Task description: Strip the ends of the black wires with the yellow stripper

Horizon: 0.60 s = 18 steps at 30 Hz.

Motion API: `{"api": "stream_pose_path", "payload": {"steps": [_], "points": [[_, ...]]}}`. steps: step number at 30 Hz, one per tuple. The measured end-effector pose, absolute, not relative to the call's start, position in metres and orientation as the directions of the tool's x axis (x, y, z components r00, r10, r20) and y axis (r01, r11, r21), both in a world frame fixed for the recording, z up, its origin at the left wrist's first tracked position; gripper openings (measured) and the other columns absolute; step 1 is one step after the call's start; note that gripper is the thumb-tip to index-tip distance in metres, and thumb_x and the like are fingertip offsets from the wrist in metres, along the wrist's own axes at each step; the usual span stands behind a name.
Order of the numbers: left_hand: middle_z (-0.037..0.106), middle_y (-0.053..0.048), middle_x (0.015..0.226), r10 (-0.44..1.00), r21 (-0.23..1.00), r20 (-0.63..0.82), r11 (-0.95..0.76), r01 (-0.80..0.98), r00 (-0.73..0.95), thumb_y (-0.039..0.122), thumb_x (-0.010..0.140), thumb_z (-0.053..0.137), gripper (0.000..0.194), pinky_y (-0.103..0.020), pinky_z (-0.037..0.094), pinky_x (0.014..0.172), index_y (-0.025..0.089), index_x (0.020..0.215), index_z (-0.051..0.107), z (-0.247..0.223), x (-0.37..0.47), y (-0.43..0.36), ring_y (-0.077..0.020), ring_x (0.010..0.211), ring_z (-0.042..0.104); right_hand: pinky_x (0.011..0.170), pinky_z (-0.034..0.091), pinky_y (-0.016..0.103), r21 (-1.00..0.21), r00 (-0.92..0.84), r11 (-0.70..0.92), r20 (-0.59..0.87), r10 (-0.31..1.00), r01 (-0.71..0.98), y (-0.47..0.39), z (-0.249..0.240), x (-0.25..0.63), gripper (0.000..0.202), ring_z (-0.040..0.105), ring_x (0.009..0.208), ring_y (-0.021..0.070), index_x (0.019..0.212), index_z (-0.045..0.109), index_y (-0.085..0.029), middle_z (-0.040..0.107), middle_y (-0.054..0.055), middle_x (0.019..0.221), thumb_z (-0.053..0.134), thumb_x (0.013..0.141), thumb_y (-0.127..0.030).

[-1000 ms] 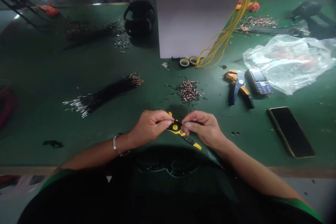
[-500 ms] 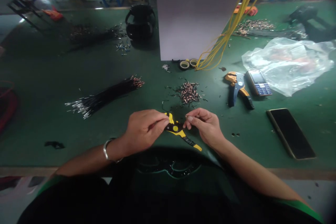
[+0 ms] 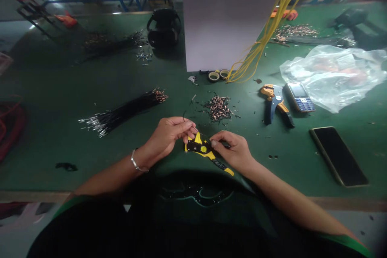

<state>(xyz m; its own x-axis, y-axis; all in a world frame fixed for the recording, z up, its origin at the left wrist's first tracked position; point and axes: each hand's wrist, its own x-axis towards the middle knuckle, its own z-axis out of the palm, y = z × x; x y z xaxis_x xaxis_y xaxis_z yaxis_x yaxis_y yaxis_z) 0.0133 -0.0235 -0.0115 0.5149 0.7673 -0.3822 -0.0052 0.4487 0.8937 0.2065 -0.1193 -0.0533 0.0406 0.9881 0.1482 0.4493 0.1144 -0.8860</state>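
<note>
My left hand is closed in a pinch on a thin black wire, which curves up from the fingertips. My right hand is closed too, thumb against forefinger; what it holds is too small and hidden to make out. A fine strand seems to run between the two hands. Below and between them lies a yellow-and-black wire stripper, its jaws by my left fingers and one handle pointing toward the lower right. Just beyond sits a pile of short copper-and-black wire offcuts.
Left is a bundle of black wires. On the right lie a blue-and-orange wire stripper, a keypad phone, a smartphone and a plastic bag. Tape rolls and yellow wires are by a pale upright panel.
My left hand has turned, its fingers now raised with the black wire showing above them. My right hand has come slightly lower and nearer the wire stripper. The view has shifted a little.
</note>
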Motion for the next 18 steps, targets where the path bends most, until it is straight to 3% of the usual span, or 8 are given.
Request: {"api": "stream_pose_path", "payload": {"steps": [3,6,10,12,14,16,18], "points": [[0.071,-0.01,0.076,0.802,0.913,-0.341,0.407,-0.03,0.491,0.025,0.076,0.071,0.014,-0.023,0.045,0.05,0.01,0.076,0.071,-0.01,0.009,-0.017,-0.0118,0.061,0.062,0.07,0.051,0.035,-0.734,-0.063,0.194,0.202,0.977,0.651,-0.121,-0.052,0.207,0.013,0.064,0.077,0.0208,0.091,0.064,-0.018,0.069,0.008,0.084,0.058,0.084,-0.027],[0.071,-0.009,0.076,0.829,0.931,-0.3,0.361,-0.042,0.471,0.025,0.077,0.07,0.014,-0.023,0.044,0.05,0.011,0.076,0.071,-0.007,0.006,-0.012,-0.0119,0.061,0.062,0.076,0.049,0.041,-0.511,-0.193,0.231,0.127,0.973,0.828,-0.124,-0.048,0.204,0.029,0.061,0.09,0.0287,0.1,0.064,-0.015,0.067,0.014,0.099,0.066,0.079,-0.035],[0.071,-0.009,0.076,0.848,0.946,-0.258,0.32,-0.06,0.462,0.025,0.077,0.07,0.015,-0.022,0.043,0.05,0.01,0.077,0.071,-0.002,0.002,-0.01,-0.0116,0.061,0.061,0.076,0.048,0.041,-0.359,-0.265,0.261,0.041,0.963,0.896,-0.127,-0.05,0.197,0.027,0.057,0.091,0.0294,0.096,0.065,-0.016,0.065,0.014,0.101,0.067,0.076,-0.034],[0.071,-0.009,0.076,0.856,0.948,-0.245,0.311,-0.075,0.456,0.025,0.077,0.07,0.014,-0.022,0.043,0.049,0.011,0.077,0.07,0.001,0.001,-0.008,-0.0116,0.061,0.061,0.074,0.048,0.04,-0.384,-0.255,0.256,0.056,0.965,0.887,-0.127,-0.054,0.198,0.021,0.058,0.089,0.0282,0.091,0.065,-0.016,0.065,0.013,0.097,0.065,0.075,-0.029],[0.07,-0.008,0.075,0.865,0.949,-0.233,0.302,-0.09,0.445,0.024,0.077,0.07,0.013,-0.022,0.042,0.049,0.011,0.077,0.07,0.003,-0.002,-0.005,-0.0114,0.06,0.061,0.072,0.048,0.038,-0.485,-0.201,0.218,0.089,0.976,0.847,-0.126,-0.056,0.202,0.021,0.06,0.087,0.0267,0.091,0.065,-0.017,0.065,0.012,0.096,0.064,0.071,-0.026],[0.07,-0.008,0.075,0.874,0.952,-0.217,0.289,-0.105,0.435,0.023,0.078,0.069,0.012,-0.022,0.042,0.049,0.011,0.077,0.07,0.005,-0.005,-0.002,-0.0112,0.06,0.06,0.071,0.049,0.037,-0.665,-0.11,0.127,0.067,0.992,0.736,-0.125,-0.055,0.209,0.025,0.061,0.082,0.024,0.091,0.064,-0.017,0.064,0.01,0.096,0.066,0.068,-0.027],[0.069,-0.008,0.075,0.882,0.955,-0.2,0.273,-0.116,0.427,0.023,0.078,0.069,0.012,-0.022,0.042,0.049,0.011,0.077,0.07,0.005,-0.007,0.001,-0.0108,0.06,0.06,0.066,0.048,0.034,-0.862,-0.048,-0.051,-0.087,0.995,0.504,-0.124,-0.051,0.217,0.027,0.059,0.073,0.0199,0.091,0.064,-0.018,0.064,0.007,0.088,0.069,0.068,-0.031]]}}
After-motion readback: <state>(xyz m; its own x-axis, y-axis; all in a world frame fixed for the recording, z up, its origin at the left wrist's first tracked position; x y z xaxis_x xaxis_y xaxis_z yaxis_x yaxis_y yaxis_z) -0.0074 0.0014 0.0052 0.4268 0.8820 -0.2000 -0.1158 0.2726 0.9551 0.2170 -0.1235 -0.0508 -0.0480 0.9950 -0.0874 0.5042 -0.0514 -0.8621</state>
